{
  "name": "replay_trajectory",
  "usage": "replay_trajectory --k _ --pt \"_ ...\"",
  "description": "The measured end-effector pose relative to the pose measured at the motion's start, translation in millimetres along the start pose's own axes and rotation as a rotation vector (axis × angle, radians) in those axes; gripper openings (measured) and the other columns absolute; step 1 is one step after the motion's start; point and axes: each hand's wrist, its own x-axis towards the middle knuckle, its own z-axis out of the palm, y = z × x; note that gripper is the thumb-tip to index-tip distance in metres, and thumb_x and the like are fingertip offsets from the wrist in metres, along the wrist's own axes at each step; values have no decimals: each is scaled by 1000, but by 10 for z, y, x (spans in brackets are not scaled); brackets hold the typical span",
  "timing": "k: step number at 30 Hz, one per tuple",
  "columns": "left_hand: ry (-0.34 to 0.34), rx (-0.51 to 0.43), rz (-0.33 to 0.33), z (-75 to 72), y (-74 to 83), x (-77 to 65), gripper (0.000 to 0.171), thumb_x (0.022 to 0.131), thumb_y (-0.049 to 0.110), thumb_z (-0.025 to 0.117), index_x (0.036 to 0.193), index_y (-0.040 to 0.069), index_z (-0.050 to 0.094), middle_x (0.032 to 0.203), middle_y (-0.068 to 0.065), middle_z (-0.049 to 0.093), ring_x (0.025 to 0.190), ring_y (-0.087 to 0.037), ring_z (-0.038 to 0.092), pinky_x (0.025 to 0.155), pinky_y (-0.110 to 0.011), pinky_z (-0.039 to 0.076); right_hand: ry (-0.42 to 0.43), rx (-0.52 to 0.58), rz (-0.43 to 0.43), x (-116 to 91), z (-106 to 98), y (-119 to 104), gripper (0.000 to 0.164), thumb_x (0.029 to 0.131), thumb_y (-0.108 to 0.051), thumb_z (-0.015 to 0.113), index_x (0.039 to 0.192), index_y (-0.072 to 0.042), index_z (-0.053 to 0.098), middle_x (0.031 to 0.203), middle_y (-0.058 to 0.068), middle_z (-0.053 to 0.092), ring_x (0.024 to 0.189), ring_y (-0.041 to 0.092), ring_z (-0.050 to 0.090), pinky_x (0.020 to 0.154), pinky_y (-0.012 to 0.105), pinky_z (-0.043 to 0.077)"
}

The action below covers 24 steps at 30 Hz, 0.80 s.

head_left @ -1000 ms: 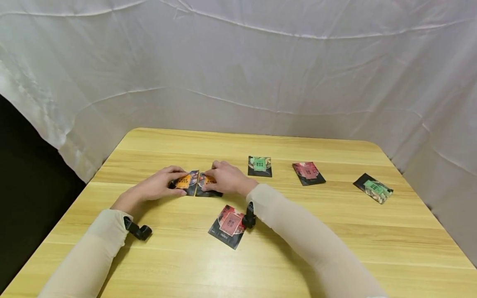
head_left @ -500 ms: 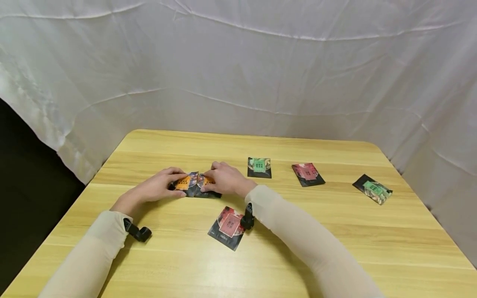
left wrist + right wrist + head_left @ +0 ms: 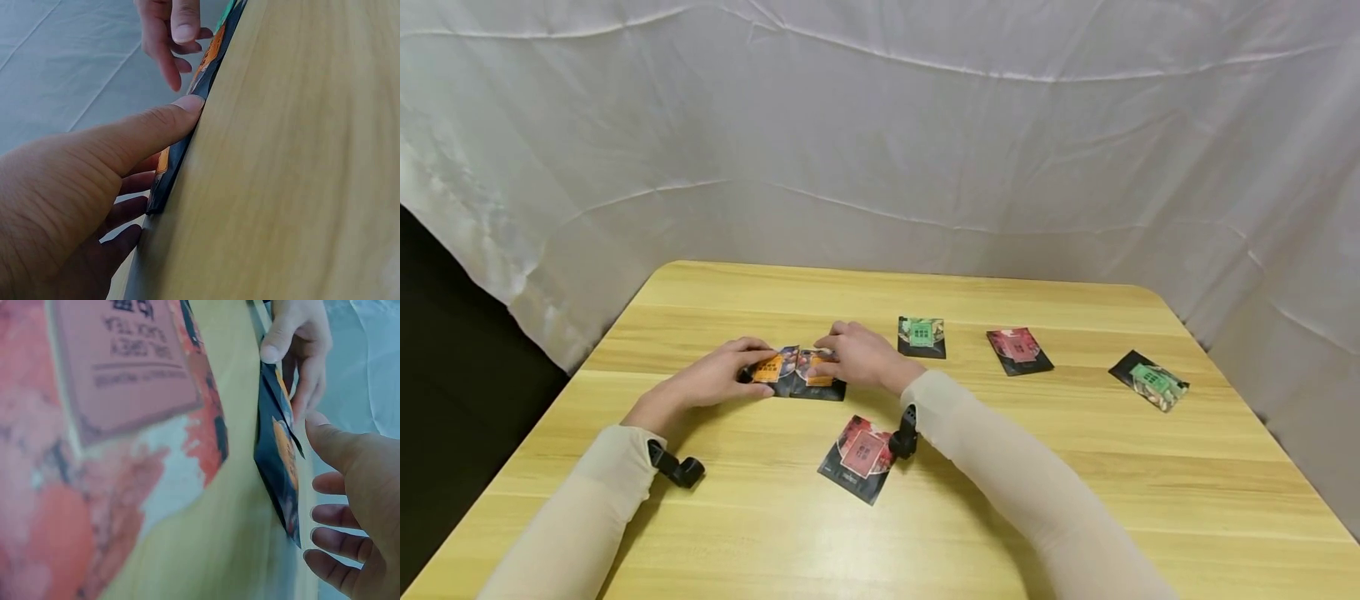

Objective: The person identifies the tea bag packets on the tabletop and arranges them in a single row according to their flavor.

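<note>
Two orange-labelled tea sachets lie side by side on the table, their inner edges meeting. My left hand (image 3: 715,375) holds the left orange sachet (image 3: 786,372), thumb on its near edge and fingers along the far side. In the left wrist view, that thumb (image 3: 181,109) presses on the sachet's dark edge. Over the right orange sachet (image 3: 808,387) hovers my right hand (image 3: 867,360), fingers loosely extended; the right wrist view shows a gap between them. A pink-labelled Earl Grey tea sachet (image 3: 860,458) lies nearer, beside the right wrist.
Farther back on the wooden table (image 3: 737,533) lie a green-labelled sachet (image 3: 921,336), a pink-labelled sachet (image 3: 1019,350) and another green-labelled sachet (image 3: 1148,380) at the right. A pale cloth curtain (image 3: 880,150) hangs behind the table.
My right hand has let go of the right orange sachet and lifted slightly off it. That sachet has shifted left against the left one. The left hand has barely moved.
</note>
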Motion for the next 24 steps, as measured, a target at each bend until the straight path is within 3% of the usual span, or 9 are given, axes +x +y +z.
replay_trajectory --k 12,24 --pt "-8 4 7 -10 10 7 75 89 46 69 146 2 46 145 -19 41 133 -41 38 108 -59 32 20 83 21 -200 -107 98 56 94 -55 56 137 -18 60 123 2 57 108 17 54 91 33 48" --pt "-9 -1 -5 -4 -4 -5 76 89 47 69 146 3 45 146 -20 40 134 -42 36 109 -59 30 7 184 7 -596 -117 127 69 89 -64 57 144 -23 52 138 3 51 127 22 46 106 40 40"
